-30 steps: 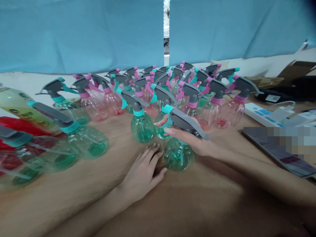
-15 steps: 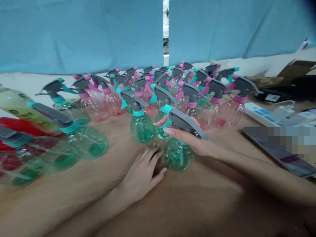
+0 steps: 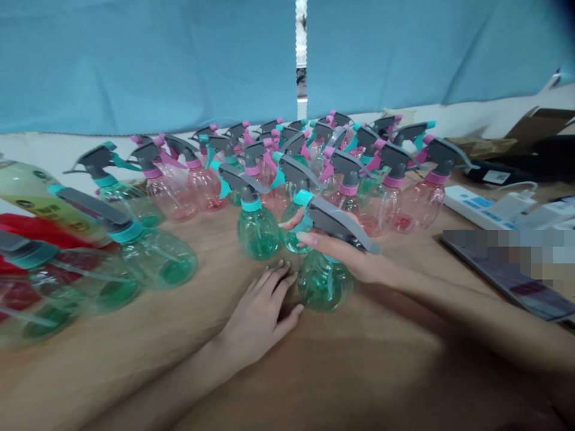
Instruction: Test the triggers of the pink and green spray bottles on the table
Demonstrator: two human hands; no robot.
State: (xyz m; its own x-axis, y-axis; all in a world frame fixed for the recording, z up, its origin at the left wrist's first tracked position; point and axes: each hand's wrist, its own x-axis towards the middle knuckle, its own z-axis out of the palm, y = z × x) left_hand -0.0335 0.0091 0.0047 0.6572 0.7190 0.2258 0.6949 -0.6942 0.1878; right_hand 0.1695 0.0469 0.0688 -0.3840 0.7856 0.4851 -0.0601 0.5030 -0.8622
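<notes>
My right hand (image 3: 341, 254) is wrapped round the neck of a green spray bottle (image 3: 326, 284), just under its grey and turquoise trigger head. The bottle stands upright on the wooden table (image 3: 287, 377). Flat on the tabletop to its left lies my left hand (image 3: 265, 305), fingers spread and holding nothing, the fingertips close to the bottle's body. Another green spray bottle (image 3: 259, 233) stands just beyond the left fingertips. Behind my right fingers a further green bottle (image 3: 294, 230) is partly hidden.
Several pink spray bottles (image 3: 422, 197) and green ones crowd the back. More green bottles (image 3: 157, 257) stand at the left, by a large labelled bottle (image 3: 49, 197) and red wrapping. At the right are a power strip (image 3: 476, 206), a dark flat device (image 3: 507, 281) and an open cardboard box (image 3: 534, 134).
</notes>
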